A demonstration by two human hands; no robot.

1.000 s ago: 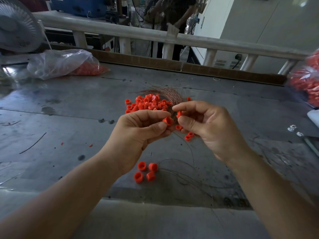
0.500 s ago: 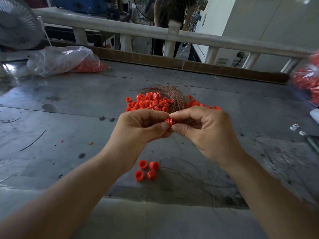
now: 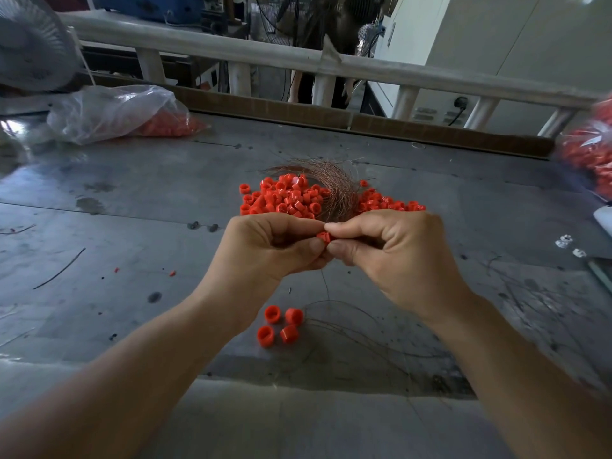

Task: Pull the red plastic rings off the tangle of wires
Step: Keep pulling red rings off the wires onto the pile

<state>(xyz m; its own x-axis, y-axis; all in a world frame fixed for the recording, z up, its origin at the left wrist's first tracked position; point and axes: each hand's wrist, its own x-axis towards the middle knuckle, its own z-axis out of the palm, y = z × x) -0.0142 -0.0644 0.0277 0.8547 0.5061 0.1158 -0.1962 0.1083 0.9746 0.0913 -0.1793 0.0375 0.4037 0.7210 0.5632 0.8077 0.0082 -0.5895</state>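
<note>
Hands have drawn together since a second ago. Left hand (image 3: 275, 250) and right hand (image 3: 397, 256) both pinch one red ring (image 3: 324, 236) above mid-tabletop (image 3: 139, 207), near wire tangle (image 3: 334, 190). Likely next pull-off; four freed rings (image 3: 280, 326) near front edge.

Two bare forearms, left hand (image 3: 275, 250), right hand (image 3: 394, 256), short fingernails

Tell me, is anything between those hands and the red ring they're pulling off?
Nothing visible does. The left hand and the right hand both pinch the red ring directly, above the table, on the near side of the wire tangle.
</note>
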